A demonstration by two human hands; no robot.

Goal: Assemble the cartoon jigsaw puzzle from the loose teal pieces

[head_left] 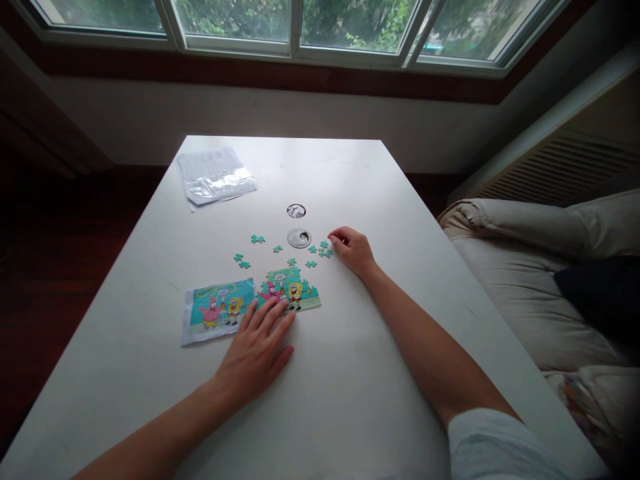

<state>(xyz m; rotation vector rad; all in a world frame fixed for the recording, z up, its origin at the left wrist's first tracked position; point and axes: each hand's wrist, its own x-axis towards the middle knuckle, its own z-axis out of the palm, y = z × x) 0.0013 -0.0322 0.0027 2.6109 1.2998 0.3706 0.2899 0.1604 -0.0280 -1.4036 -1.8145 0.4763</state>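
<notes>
A partly assembled jigsaw puzzle (301, 293) with cartoon figures on a teal ground lies on the white table (350, 393). My left hand (257, 347) lies flat, fingers stretched out, its fingertips over the lower left edge of the puzzle. Beside it is a printed sheet (200, 313) bearing the same picture, its right side near my left fingers. Loose teal puzzle pieces (324, 245) are scattered above the puzzle. Just right of them is my right hand (353, 250), thumb and fingers curled together; whatever may be between the fingertips cannot be made out.
Two round, silvery discs (299, 238) lie beyond the loose pieces. A clear plastic sleeve with papers (215, 175) rests at the table's far left. To the right stands a light padded seat (505, 287) with a dark cloth on it. Windows (235, 20) line the far wall.
</notes>
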